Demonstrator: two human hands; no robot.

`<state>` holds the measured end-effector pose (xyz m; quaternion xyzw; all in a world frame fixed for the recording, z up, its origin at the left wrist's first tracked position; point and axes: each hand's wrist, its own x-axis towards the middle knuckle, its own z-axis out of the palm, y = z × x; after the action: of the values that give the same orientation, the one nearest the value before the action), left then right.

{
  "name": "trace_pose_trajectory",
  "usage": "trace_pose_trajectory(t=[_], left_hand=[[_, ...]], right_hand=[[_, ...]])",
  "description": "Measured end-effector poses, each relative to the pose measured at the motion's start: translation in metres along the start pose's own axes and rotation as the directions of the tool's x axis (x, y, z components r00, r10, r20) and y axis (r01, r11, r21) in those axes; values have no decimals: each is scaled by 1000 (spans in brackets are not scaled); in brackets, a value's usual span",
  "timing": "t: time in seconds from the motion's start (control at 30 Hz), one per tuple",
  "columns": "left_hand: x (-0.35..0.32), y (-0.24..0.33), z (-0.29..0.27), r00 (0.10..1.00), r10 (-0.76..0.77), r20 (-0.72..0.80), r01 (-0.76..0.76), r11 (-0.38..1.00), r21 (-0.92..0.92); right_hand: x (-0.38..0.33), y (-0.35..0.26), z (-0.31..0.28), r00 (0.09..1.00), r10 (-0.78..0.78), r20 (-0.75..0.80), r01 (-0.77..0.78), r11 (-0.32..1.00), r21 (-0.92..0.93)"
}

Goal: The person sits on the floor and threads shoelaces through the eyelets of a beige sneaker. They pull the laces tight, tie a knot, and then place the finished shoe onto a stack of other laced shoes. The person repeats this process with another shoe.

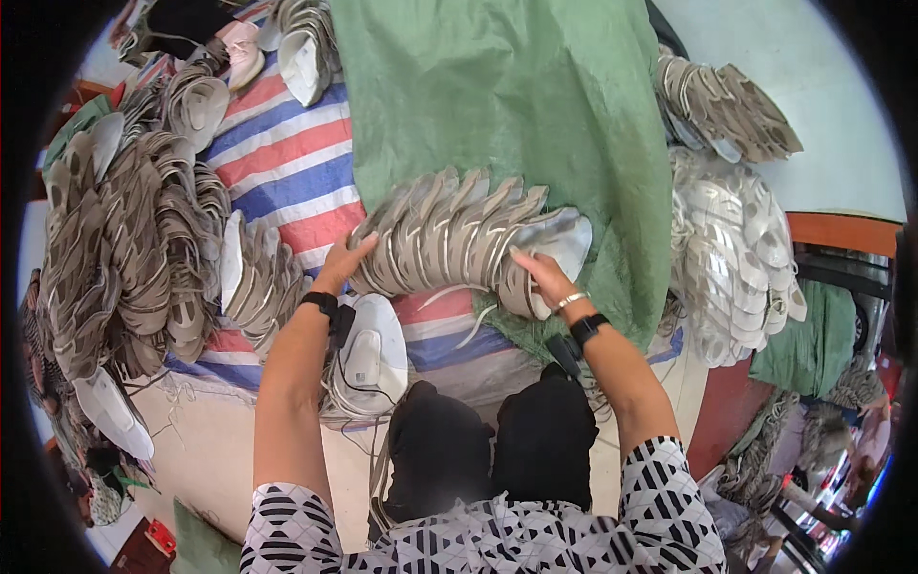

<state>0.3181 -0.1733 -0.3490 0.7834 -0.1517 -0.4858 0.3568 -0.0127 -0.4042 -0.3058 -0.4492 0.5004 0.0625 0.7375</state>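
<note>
A row of nested taupe shoe uppers (440, 239) with pale edging lies in front of me, across the green sheet (507, 96) and the striped tarp. My left hand (344, 263) grips its left end, thumb on top. At the right end, my right hand (547, 277) has its fingers closed on the last upper, beside a pale grey sole-shaped piece. Loose laces hang below the row. Near my left wrist stands a single white-soled upper (368, 349) with laces trailing down. Each wrist wears a black band.
Piles of taupe uppers (124, 258) crowd the left side of the striped tarp (287, 143). White uppers (732, 249) are heaped at the right, with more taupe ones (732, 110) behind them. A pink shoe (242, 53) sits at the far left. My dark-clad knees (440, 450) are close below.
</note>
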Motion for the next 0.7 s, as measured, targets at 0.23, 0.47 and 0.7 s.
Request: trace_pose_trajectory(t=[0.23, 0.47, 0.7], left_hand=[[-40, 50, 36, 945, 12, 326, 13, 997, -75], [-84, 72, 80, 855, 79, 512, 121, 931, -344], [-84, 45, 163, 867, 381, 322, -499, 680, 538]], right_hand=[[-13, -38, 74, 826, -543, 151, 558, 825, -90], [-99, -72, 47, 812, -575, 99, 497, 592, -635], [-36, 15, -47, 798, -496, -342, -33, 531, -847]])
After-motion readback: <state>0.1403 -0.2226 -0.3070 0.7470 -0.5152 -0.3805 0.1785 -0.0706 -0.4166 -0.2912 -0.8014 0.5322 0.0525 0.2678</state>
